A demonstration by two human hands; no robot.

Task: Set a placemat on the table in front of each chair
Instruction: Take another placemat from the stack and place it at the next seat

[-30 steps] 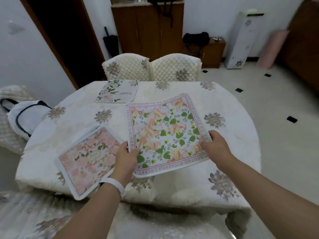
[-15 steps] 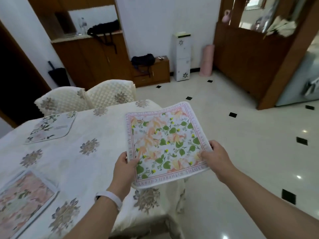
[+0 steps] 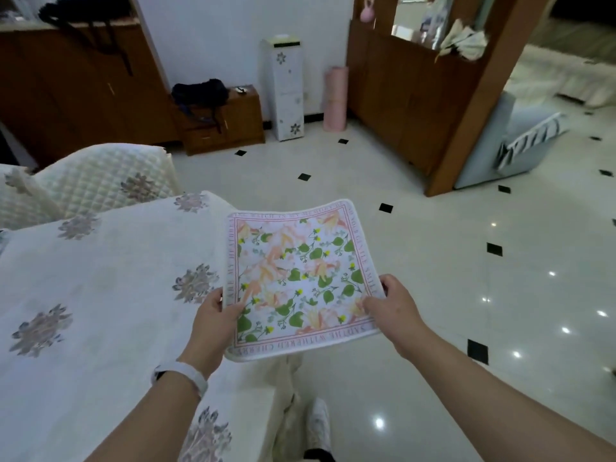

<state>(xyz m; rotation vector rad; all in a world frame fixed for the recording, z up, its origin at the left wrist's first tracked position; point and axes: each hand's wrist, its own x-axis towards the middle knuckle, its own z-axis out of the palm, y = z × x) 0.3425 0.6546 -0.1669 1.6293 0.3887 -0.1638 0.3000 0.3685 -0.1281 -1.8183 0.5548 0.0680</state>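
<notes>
Quilted chair (image 3: 100,181) stood at ten o'clock, behind the cloth-covered desk (image 3: 100,278) at nine. Left grip (image 3: 213,315) pinched the left edge of the floral placemat (image 3: 300,278), thumb on top. The placemat was held aloft at centre, roughly level, beside the desk's right edge and above the floor tiles. Right grip (image 3: 393,308) pinched its right edge likewise. Assessment: this mat was not yet laid; the chair's place appeared outstanding. Places beyond view could not be verified.
</notes>
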